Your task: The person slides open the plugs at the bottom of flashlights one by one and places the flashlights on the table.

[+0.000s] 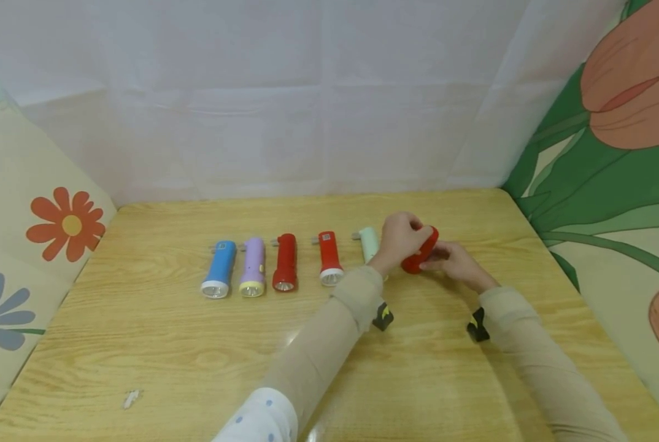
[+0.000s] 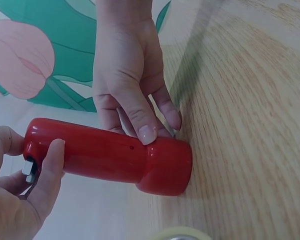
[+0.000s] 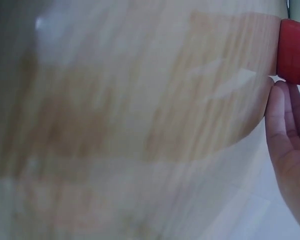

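Observation:
My left hand [image 1: 401,239] pinches a red flashlight [image 2: 105,155] by its tail end, where metal plug prongs stick out. At the wider lamp end is my right hand [image 1: 455,263], its thumb on the side and its fingers partly hidden behind the body. In the left wrist view the flashlight's lamp end is down at the wooden table [image 2: 250,150]. The right wrist view shows only the red head [image 3: 296,52] beside the right fingers. Just left of the hands lies a mint-green flashlight [image 1: 369,240], partly covered by the left arm.
To the left, in a row, lie a blue flashlight [image 1: 221,264], a purple one [image 1: 253,264], a plain red one [image 1: 285,261] and a red one with a white rim [image 1: 328,255]. A small whitish scrap [image 1: 132,398] is near the front left. A white curtain [image 1: 285,123] hangs behind.

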`<state>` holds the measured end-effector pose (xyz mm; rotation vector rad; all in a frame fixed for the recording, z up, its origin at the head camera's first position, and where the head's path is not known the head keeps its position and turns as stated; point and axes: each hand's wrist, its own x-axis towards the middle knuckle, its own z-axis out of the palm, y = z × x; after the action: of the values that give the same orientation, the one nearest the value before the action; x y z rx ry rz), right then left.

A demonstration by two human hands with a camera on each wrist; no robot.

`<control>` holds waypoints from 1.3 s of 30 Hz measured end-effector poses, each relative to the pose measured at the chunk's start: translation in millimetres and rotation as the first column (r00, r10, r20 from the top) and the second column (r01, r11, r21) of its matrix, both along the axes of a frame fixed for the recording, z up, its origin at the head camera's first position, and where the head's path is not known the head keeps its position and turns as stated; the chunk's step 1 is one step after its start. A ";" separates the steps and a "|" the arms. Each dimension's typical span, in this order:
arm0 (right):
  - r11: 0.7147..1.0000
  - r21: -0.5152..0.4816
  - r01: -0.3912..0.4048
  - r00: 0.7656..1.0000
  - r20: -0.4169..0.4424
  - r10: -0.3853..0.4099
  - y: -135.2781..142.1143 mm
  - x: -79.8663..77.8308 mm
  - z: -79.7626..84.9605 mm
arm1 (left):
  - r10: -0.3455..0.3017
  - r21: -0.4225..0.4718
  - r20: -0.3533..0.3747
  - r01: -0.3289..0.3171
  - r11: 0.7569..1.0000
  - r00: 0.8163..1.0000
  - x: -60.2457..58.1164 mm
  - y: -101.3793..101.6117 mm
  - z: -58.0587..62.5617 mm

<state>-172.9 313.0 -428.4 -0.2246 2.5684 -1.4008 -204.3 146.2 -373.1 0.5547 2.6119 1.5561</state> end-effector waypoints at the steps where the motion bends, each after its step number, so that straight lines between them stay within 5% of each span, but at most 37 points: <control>1: 1.000 -0.001 0.001 1.000 0.000 -0.001 0.2 0.3 0.1 | -0.002 0.009 0.008 0.002 1.000 1.000 -0.3 0.0 -0.4; 15: 1.000 0.029 -0.004 1.000 -0.012 0.005 2.4 0.1 -1.6 | 0.016 0.167 0.162 -0.044 0.985 0.987 -1.6 2.0 -8.1; 23: 1.000 0.020 -0.013 1.000 -0.017 0.013 2.6 -0.3 -4.2 | -0.077 0.234 0.186 0.032 0.972 0.980 0.2 -8.9 -12.3; 30: 1.000 0.003 0.003 1.000 0.007 -0.003 2.4 0.4 -3.4 | -0.129 0.150 0.117 0.111 0.982 0.985 -0.6 -14.4 -16.0; 39: 1.000 0.006 -0.003 1.000 0.009 0.003 1.5 -1.6 -3.6 | -0.137 0.110 0.035 0.132 0.985 0.990 0.2 -21.3 -21.9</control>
<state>-174.4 314.4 -432.0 -0.2207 2.5629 -1.3900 -204.1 124.8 -395.0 0.6828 2.4160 1.6538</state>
